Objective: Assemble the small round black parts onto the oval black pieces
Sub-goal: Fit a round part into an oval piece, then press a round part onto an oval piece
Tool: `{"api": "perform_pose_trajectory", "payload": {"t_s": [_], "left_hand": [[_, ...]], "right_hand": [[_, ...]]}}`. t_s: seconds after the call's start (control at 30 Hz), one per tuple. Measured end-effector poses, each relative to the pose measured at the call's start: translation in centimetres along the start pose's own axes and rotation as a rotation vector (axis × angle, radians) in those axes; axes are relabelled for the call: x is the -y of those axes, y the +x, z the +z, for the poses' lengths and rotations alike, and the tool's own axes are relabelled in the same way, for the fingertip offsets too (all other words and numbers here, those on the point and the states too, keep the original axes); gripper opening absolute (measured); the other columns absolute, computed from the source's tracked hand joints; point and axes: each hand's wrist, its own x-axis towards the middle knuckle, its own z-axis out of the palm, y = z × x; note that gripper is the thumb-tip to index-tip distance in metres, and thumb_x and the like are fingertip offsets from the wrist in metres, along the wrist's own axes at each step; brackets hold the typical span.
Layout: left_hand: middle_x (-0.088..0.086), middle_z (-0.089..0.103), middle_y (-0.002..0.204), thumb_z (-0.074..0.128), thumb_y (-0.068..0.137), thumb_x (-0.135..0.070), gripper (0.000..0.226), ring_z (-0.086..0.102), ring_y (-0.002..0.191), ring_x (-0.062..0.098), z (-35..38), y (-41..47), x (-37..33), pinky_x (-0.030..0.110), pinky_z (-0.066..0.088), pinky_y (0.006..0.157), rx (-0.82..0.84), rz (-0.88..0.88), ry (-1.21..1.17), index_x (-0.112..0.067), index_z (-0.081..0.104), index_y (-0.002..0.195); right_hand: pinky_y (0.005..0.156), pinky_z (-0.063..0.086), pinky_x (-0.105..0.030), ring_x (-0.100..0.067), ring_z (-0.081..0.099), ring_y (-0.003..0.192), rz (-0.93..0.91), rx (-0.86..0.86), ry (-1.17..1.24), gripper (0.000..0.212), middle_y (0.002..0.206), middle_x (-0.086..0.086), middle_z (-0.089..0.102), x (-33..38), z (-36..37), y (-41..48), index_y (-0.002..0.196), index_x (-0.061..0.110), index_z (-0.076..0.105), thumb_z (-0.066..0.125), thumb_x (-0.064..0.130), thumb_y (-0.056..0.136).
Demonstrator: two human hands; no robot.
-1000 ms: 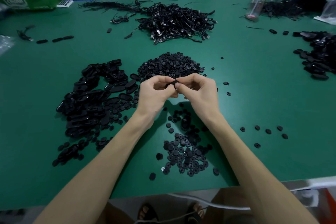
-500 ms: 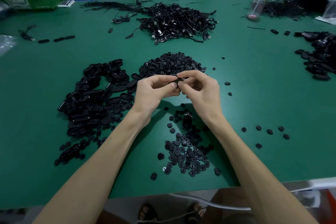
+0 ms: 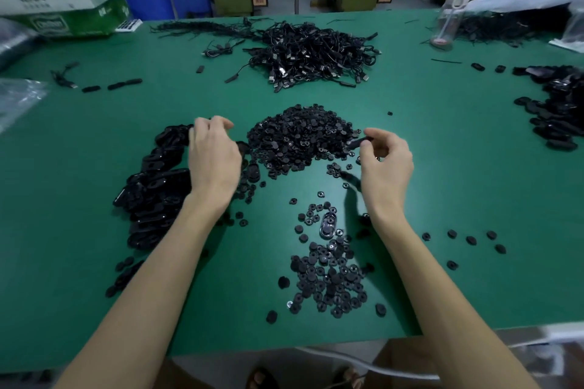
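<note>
- Head view: hangs left hand [image 3: 215, 161] over far end of the oval pieces pile [image 3: 151, 193] at table left; fingers curled down, blurred, cannot tell if anything held.
- Pinches a black piece [image 3: 360, 143] between thumb and forefinger of right hand [image 3: 385, 164]; narrow grip, other fingers curled, just beside right edge of the big round parts heap [image 3: 300, 136].
- Shows a flatter scatter of round parts [image 3: 328, 278] nearer the table edge, between the forearms, with one shiny oval piece [image 3: 328, 224] lying flat at its far end.
- Shows a cable tangle [image 3: 309, 54] far centre, a clear bottle [image 3: 448, 19] far right, a dark pile [image 3: 559, 104] at right edge, all on green table [image 3: 474, 167].
</note>
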Motion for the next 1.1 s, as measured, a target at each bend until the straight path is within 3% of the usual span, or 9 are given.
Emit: {"api": "perform_pose_trajectory", "payload": {"t_s": [0.1, 0.2, 0.33, 0.43, 0.53, 0.67, 0.77, 0.9, 1.1], "left_hand": [[0.024, 0.053, 0.130, 0.053, 0.106, -0.017, 0.029, 0.046, 0.123, 0.039, -0.5, 2.0, 1.7, 0.047, 0.039, 0.106, 0.081, -0.031, 0.281, 0.004, 0.061, 0.124], [0.028, 0.055, 0.125, 0.055, 0.107, -0.027, 0.034, 0.048, 0.120, 0.045, -0.4, 2.7, 2.8, 0.051, 0.038, 0.105, 0.178, -0.018, 0.460, 0.006, 0.064, 0.113], [0.025, 0.059, 0.119, 0.058, 0.106, -0.023, 0.027, 0.052, 0.116, 0.044, -0.2, 2.8, 3.8, 0.051, 0.040, 0.102, 0.162, 0.038, 0.488, 0.002, 0.067, 0.111], [0.025, 0.058, 0.121, 0.062, 0.103, -0.016, 0.022, 0.051, 0.117, 0.043, -0.2, 2.7, 4.2, 0.050, 0.040, 0.104, 0.113, 0.029, 0.459, 0.004, 0.066, 0.113], [0.023, 0.060, 0.121, 0.056, 0.103, -0.007, 0.018, 0.053, 0.115, 0.040, -0.7, 2.4, 3.9, 0.049, 0.039, 0.103, 0.057, 0.011, 0.365, 0.003, 0.064, 0.116], [0.013, 0.062, 0.118, 0.051, 0.105, -0.006, 0.019, 0.063, 0.104, 0.028, -1.4, 1.5, 1.2, 0.036, 0.051, 0.091, 0.015, 0.020, -0.063, -0.005, 0.054, 0.123], [0.003, 0.062, 0.113, 0.047, 0.104, 0.002, 0.035, 0.072, 0.080, 0.008, -1.0, 0.1, -2.2, 0.017, 0.055, 0.064, 0.237, -0.069, -0.553, -0.021, 0.059, 0.128], [0.013, 0.065, 0.107, 0.047, 0.098, 0.012, 0.041, 0.068, 0.073, 0.012, 1.4, -2.7, -5.5, 0.022, 0.048, 0.055, 0.592, -0.221, -0.983, -0.015, 0.071, 0.118], [0.011, 0.063, 0.095, 0.039, 0.106, 0.002, 0.032, 0.061, 0.070, 0.014, 3.7, -4.0, -6.5, 0.023, 0.039, 0.053, 0.688, -0.438, -1.351, 0.004, 0.067, 0.121]], "right_hand": [[0.106, 0.042, -0.037, -0.017, 0.047, 0.117, -0.015, 0.021, -0.132, 0.033, 0.117, -0.001, 0.052, -0.3, 0.1, 0.1, 0.133, 0.015, 0.061, 0.056, 0.011, 0.101], [0.109, 0.037, -0.037, -0.014, 0.033, 0.121, -0.001, 0.040, -0.199, 0.046, 0.125, -0.002, 0.043, -0.4, 0.3, 0.0, 0.145, 0.015, 0.053, 0.057, 0.010, 0.099], [0.114, 0.034, -0.039, -0.021, 0.030, 0.130, -0.005, 0.084, -0.296, 0.055, 0.139, -0.008, 0.040, -0.5, 0.3, 0.0, 0.150, 0.016, 0.049, 0.061, 0.010, 0.096], [0.107, 0.024, -0.031, -0.020, 0.032, 0.130, -0.153, 0.187, -0.417, 0.044, 0.136, -0.003, 0.049, -0.5, 0.7, -0.4, 0.140, 0.021, 0.061, 0.069, 0.026, 0.097], [0.105, 0.023, -0.037, -0.023, 0.031, 0.129, -0.219, 0.363, -0.583, 0.044, 0.134, 0.000, 0.051, -0.9, 1.4, -0.9, 0.136, 0.025, 0.065, 0.070, 0.041, 0.095], [0.093, 0.024, -0.035, -0.022, 0.036, 0.112, -0.265, 0.416, -0.625, 0.029, 0.118, 0.001, 0.055, -1.5, 1.7, -0.9, 0.125, 0.023, 0.072, 0.068, 0.034, 0.098], [0.088, 0.028, -0.033, -0.021, 0.039, 0.101, -0.294, 0.413, -0.591, 0.015, 0.102, 0.005, 0.052, -1.5, 1.8, -0.9, 0.110, 0.019, 0.076, 0.068, 0.024, 0.099], [0.092, 0.043, -0.040, -0.028, 0.053, 0.104, -0.292, 0.427, -0.560, 0.010, 0.103, -0.004, 0.065, -1.4, 1.7, -0.8, 0.105, 0.015, 0.075, 0.069, 0.017, 0.097], [0.092, 0.045, -0.044, -0.027, 0.055, 0.103, -0.310, 0.333, -0.501, 0.015, 0.108, -0.007, 0.071, -1.2, 1.6, -0.9, 0.109, 0.010, 0.072, 0.059, 0.009, 0.101]]}}
